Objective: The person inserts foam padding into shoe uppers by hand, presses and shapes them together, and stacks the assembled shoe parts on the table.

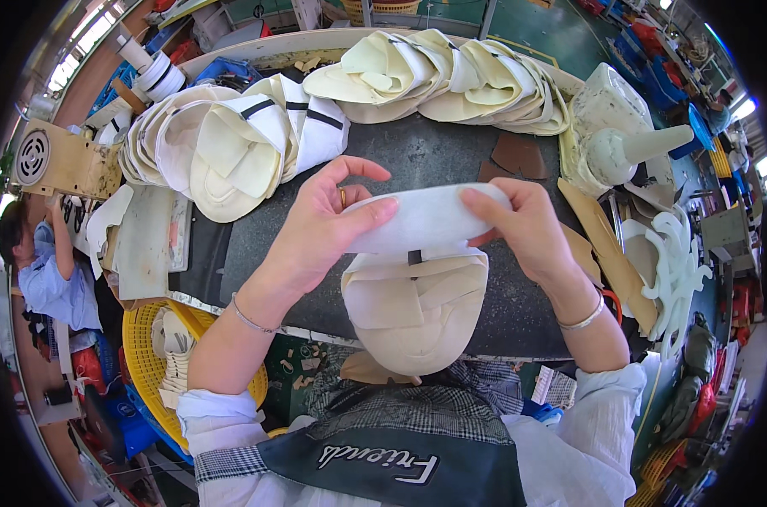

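Observation:
A white, slightly curved strip [426, 221] is stretched level between my two hands. My left hand [329, 221] pinches its left end, thumb on the front face and index finger arched above. My right hand [527, 226] grips the other end, thumb across the front and fingers behind. Just below the strip is a cream shoe upper [417, 314], toe part toward me, with a small black tab [415, 257] at its top edge. Whether strip and upper are joined is hard to tell, since their edges overlap in view.
Stacked cream uppers [231, 152] line the table's [358, 169] back left, and more uppers [476, 80] its back. A white pot with a spout [611, 156] stands at right, near white cut pieces [675, 279]. At lower left is a yellow basket [147, 363]. A co-worker [54, 279] sits far left.

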Demonstrator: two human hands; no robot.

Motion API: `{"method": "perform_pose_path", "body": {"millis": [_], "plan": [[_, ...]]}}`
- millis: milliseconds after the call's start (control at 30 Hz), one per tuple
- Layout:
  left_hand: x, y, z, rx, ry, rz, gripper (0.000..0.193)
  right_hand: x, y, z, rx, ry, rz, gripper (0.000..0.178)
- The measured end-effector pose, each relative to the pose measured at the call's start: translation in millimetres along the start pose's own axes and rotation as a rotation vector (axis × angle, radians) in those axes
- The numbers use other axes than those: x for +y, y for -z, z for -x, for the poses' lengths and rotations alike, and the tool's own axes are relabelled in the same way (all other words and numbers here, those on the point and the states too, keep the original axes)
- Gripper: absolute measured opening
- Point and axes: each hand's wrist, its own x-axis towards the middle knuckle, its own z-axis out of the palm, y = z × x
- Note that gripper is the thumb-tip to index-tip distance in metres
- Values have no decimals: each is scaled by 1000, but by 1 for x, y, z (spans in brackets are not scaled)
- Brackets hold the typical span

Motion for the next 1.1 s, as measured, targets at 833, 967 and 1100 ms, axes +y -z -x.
{"method": "perform_pose_path", "body": {"millis": [833,967,1100], "plan": [[-58,13,-5,-91,-109,-1080,25,64,-17,-13,-58,241,1113,43],[-40,4,10,-156,-276,-1511,25,28,-15,-22,-288,-41,1389,60],[-49,13,8,-269,-527,-1414,37,6,-8,-19,-132,-114,1513,62]]}}
